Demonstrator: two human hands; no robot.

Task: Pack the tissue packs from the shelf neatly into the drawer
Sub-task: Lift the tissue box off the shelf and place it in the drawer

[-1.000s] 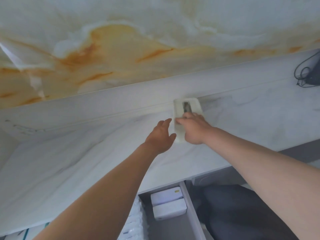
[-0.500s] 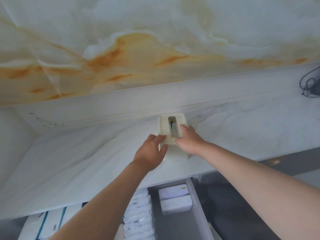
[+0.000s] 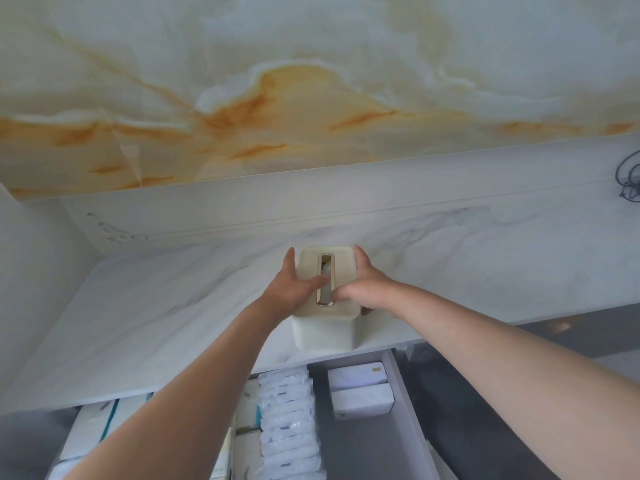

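I see one cream tissue box (image 3: pixel 323 329) with a long gold-rimmed slot in its lid, at the front edge of the marble shelf (image 3: pixel 173 306), just above the open drawer (image 3: pixel 405 410). My left hand (image 3: pixel 294 289) grips its left side and my right hand (image 3: pixel 363 291) its right, thumbs on the lid. In the drawer's right compartment I count two white boxed packs (image 3: pixel 356 377). Beside them runs one row of clear-wrapped packs (image 3: pixel 287 420), too blurred to count.

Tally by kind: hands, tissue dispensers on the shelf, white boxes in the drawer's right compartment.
Hands: 2 (left hand, right hand)
Tissue dispenser: 1
White boxes: 2 (rear white box, front white box)
Total: 5
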